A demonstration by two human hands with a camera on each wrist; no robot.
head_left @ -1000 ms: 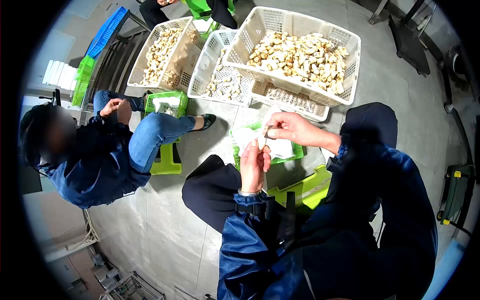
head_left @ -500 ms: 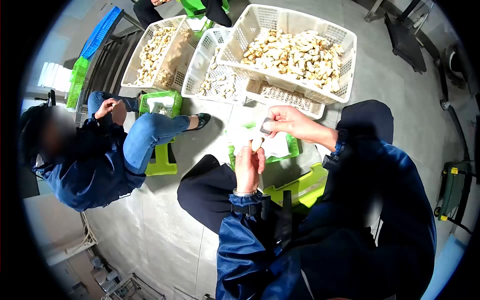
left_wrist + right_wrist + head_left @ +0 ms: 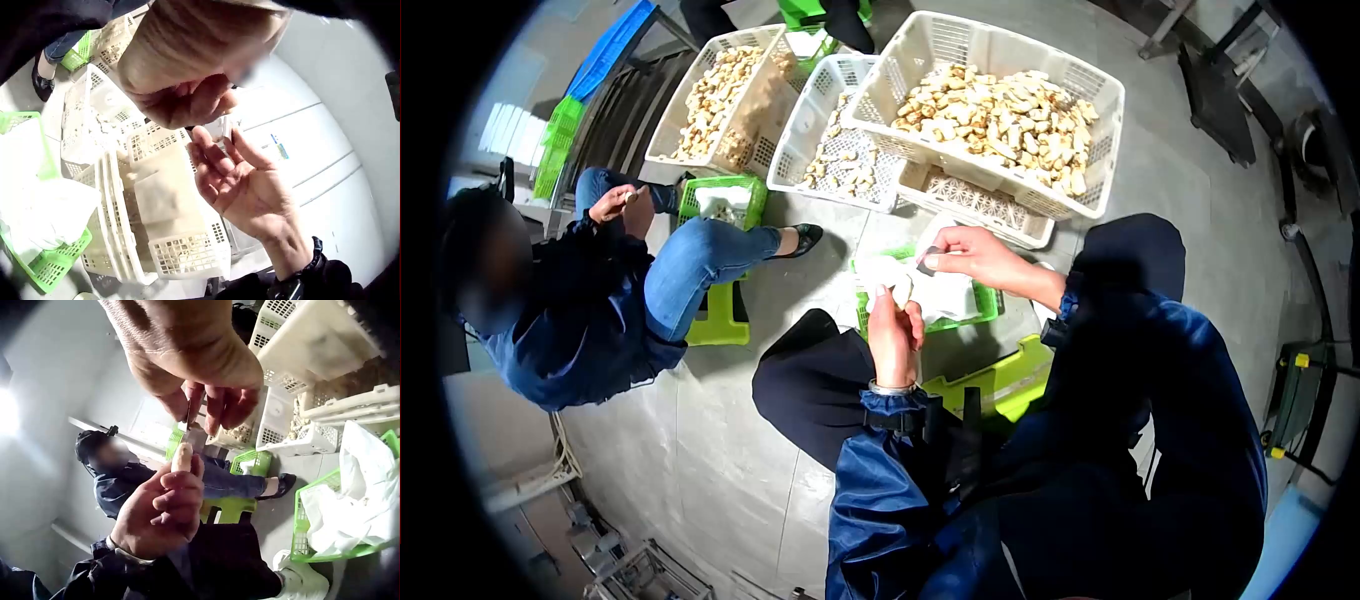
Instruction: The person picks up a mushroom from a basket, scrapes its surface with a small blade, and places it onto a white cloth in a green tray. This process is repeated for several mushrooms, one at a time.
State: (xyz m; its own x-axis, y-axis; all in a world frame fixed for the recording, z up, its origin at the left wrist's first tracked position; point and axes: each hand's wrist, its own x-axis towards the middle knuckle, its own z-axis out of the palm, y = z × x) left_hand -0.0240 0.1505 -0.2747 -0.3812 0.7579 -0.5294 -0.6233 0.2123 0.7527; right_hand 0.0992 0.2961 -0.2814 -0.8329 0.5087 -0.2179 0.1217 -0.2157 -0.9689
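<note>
In the head view my left hand grips a small pale mushroom between thumb and fingers. The right wrist view shows the same mushroom standing up out of the curled fingers, its end toward the other hand. Just above and to the right, my right hand pinches a small flat dark blade between thumb and fingers. From the right wrist the blade appears edge-on, thin, and close over the mushroom's tip. Both hands are above a green basket lined with a white bag.
Ahead stands a large white crate heaped with mushrooms, overlapping a lower crate. A shallower white crate with scattered mushrooms and another full crate are further left. A seated person works at the left beside a green basket.
A second ago the blade was at the mushroom with both hands together; now they are slightly apart. The mushroom sits more upright in the left hand. The seated person's hands have shifted a little.
</note>
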